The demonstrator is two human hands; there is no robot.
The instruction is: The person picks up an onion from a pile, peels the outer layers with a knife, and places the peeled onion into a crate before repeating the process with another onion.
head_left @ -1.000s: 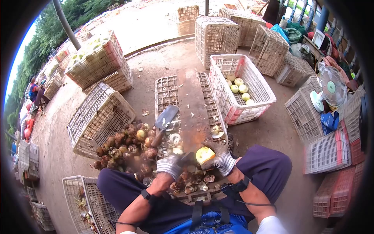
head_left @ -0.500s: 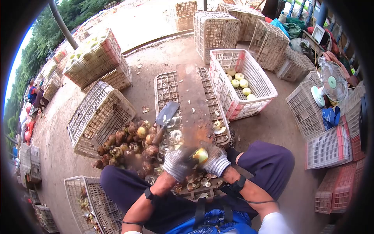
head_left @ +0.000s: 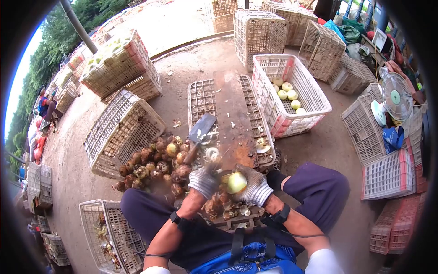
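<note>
My right hand [head_left: 253, 185], in a grey-striped work glove, is closed around a pale yellow-green, onion-like bulb [head_left: 237, 182] with its skin off on the side that shows. Beside it, my left hand [head_left: 204, 179] wears a similar glove; its fingers look curled but are blurred, and what they hold cannot be made out. Brown unpeeled bulbs [head_left: 157, 162] lie heaped to the left. A cleaver [head_left: 202, 128] rests past my left hand, its wooden handle toward me. Under and ahead of my hands runs a rusty brown plank [head_left: 233, 114], with peel scraps [head_left: 212, 154] around it.
A white-and-pink crate [head_left: 296, 123] with several pale bulbs stands ahead right. A tipped crate [head_left: 121, 132] sits behind the heap, and a crate with scraps [head_left: 112, 237] at lower left. A fan [head_left: 394, 96] and stacked crates line the right. A person [head_left: 47, 107] sits far left.
The bulb in my right hand has turned and shows more of its pale surface. My left hand has drawn slightly away from it. The view has shifted a little.
</note>
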